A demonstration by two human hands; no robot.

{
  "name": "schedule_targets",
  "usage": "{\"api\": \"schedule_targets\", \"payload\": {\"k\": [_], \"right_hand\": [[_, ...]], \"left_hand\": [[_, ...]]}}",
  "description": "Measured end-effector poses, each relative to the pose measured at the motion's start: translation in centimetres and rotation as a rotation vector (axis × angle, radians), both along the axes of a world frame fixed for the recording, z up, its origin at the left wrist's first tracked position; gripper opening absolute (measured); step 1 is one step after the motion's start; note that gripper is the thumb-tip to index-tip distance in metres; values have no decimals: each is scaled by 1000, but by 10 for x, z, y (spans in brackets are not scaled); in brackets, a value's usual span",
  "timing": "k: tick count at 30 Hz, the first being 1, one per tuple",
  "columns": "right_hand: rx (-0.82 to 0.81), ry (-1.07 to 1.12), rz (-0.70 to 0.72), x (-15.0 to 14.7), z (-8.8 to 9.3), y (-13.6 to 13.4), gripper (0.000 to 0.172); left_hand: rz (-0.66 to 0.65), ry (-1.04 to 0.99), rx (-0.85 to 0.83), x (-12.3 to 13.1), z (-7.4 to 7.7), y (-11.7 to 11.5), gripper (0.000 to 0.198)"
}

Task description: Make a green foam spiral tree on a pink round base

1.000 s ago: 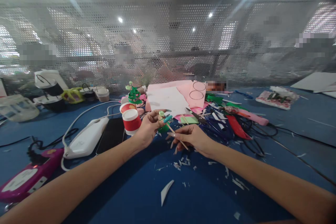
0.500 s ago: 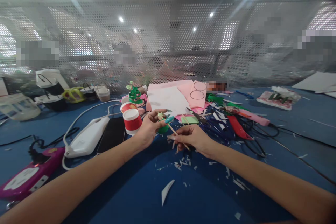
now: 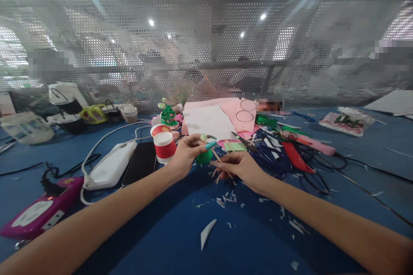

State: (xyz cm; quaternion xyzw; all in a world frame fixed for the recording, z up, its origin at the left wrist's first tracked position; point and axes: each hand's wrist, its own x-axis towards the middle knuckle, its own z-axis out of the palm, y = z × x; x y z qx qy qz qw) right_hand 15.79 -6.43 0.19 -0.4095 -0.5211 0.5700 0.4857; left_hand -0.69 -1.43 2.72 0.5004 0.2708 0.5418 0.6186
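Head view: left hand (image 3: 190,152) on green paper piece (image 3: 204,157), right hand (image 3: 240,166) on wooden stick (image 3: 217,156), all right of the red-and-white cup (image 3: 165,150).
Left pinches the green paper piece between thumb and fingers, teal nail showing; piece near the cup, to its right. Right grips the wooden stick, thumb against fingers; stick slants, upper end by the left fingertips, contact there cannot be told. Black smartphone (image 3: 140,164) just left of cup, white power bank (image 3: 111,165) beyond it, purple power strip (image 3: 48,211) farther left and nearer the wearer. Green paper tree (image 3: 167,115) behind cup. White sheet (image 3: 206,120) behind and right of cup, over pink paper (image 3: 247,126). Curved white scrap (image 3: 207,233) in front and right of cup, on blue tabletop (image 3: 161,240).
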Motion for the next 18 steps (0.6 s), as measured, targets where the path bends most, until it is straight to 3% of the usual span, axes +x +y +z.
{"api": "schedule_targets", "payload": {"k": [7, 18], "right_hand": [[103, -51, 58, 1, 0, -1, 29], [61, 40, 180, 1, 1, -4, 27]], "left_hand": [[-147, 2, -9, -1, 5, -5, 33], [-116, 64, 11, 0, 6, -7, 34]]}}
